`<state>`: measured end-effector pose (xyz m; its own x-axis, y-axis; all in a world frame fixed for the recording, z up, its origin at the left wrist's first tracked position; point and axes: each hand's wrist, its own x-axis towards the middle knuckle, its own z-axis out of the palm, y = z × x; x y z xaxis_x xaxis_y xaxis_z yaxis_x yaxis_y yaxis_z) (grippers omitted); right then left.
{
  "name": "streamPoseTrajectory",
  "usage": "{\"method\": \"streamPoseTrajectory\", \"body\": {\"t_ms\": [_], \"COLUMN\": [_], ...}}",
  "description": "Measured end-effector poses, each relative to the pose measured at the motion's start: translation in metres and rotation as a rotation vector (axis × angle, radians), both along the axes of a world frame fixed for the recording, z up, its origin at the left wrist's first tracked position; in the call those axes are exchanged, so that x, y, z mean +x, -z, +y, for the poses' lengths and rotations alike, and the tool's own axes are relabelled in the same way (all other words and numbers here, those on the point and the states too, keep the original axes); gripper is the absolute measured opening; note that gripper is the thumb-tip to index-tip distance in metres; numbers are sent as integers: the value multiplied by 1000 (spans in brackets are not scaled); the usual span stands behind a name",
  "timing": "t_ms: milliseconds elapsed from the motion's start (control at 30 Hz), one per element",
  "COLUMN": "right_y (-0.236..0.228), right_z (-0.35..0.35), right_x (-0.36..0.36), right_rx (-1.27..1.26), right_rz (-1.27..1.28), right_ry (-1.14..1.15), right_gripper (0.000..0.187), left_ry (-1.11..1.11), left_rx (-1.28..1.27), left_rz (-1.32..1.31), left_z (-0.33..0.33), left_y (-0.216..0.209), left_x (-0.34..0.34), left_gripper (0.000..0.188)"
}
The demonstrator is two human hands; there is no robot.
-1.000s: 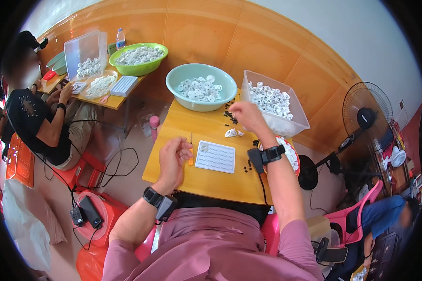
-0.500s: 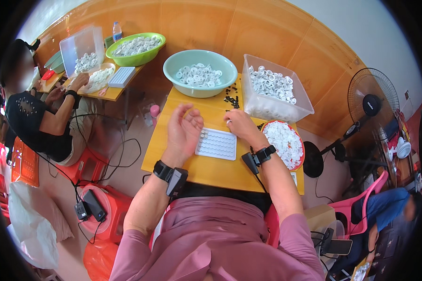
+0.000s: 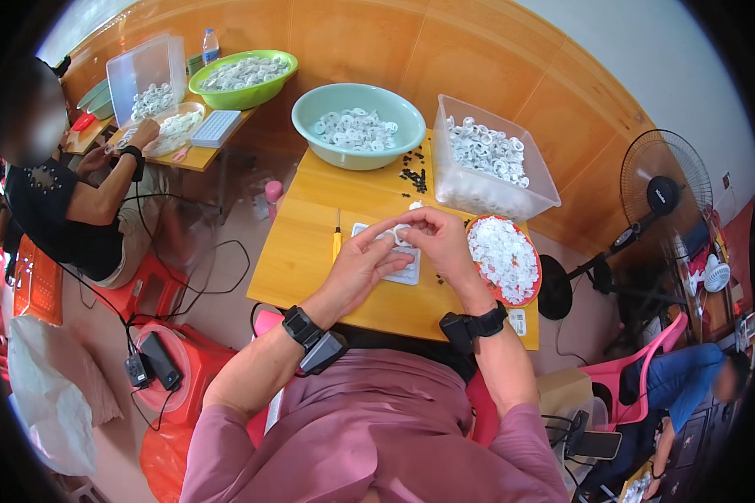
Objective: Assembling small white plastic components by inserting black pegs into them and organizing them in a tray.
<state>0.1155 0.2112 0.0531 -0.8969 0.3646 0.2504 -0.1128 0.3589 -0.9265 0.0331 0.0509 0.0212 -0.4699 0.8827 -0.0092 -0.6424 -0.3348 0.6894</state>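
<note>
- Near the centre of the frame, the right hand point(image 3: 446, 243) is bent in a close pinch on a small white ring-shaped piece point(image 3: 400, 235); a slack or uneven squeeze could let it pop loose.
- The left hand point(image 3: 361, 270) meets it there, thumb and forefinger at the piece and the other fingers loosely spread; whether it grips or merely steadies I cannot tell. If the two hands push out of line, the piece could twist or crack.
- Just below them, the white tray point(image 3: 408, 277) is partly covered by both hands, so a dropped piece or a dipping knuckle could disturb whatever sits in its hidden part.
- Left of the tray, an orange-handled screwdriver point(image 3: 337, 245) lies loose on the table point(image 3: 289, 272); a sideways sweep of the left hand could send it rolling.
- Right of centre, the red-rimmed plate point(image 3: 539, 267) is heaped with small white bits point(image 3: 502, 256) near the right forearm; an elbow swinging out could spill them.
- Farther up, small black parts point(image 3: 414, 178) lie scattered between the aqua basin point(image 3: 356, 158) and the clear bin point(image 3: 482, 199); a careless reach could scatter them off the edge.
</note>
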Motion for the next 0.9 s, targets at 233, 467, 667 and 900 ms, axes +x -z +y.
{"method": "streamPoseTrajectory", "body": {"t_ms": [233, 467, 667, 900], "right_y": [3, 3, 5, -7], "right_z": [-15, -8, -4, -7], "right_x": [-2, 3, 3, 8], "right_rx": [-104, -13, -2, 261], "right_rz": [7, -61, -58, -32], "right_ry": [21, 15, -3, -32], "right_gripper": [20, 18, 16, 15], "left_ry": [-81, -57, 7, 122], "left_rx": [41, 90, 76, -39], "left_rz": [-109, -130, -86, -40], "left_z": [1, 0, -2, -2], "left_y": [11, 11, 11, 15], "left_x": [-14, -13, -19, -23], "left_gripper": [33, 35, 33, 26]}}
